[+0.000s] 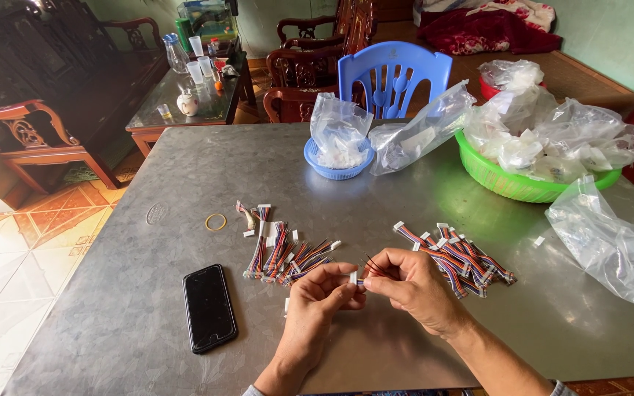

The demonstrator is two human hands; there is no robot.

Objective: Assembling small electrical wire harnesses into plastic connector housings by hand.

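My left hand pinches a small white connector between thumb and fingers. My right hand meets it from the right and holds the thin coloured wires that run into that connector. Both hands hover just above the grey metal table near its front edge. A pile of multicoloured wire harnesses with white plugs lies just beyond my left hand. A second, larger pile of harnesses lies beside and beyond my right hand.
A black phone lies left of my hands, a rubber band beyond it. At the back stand a blue basket with a plastic bag, a green basin of bags and a loose clear bag. A blue chair stands behind.
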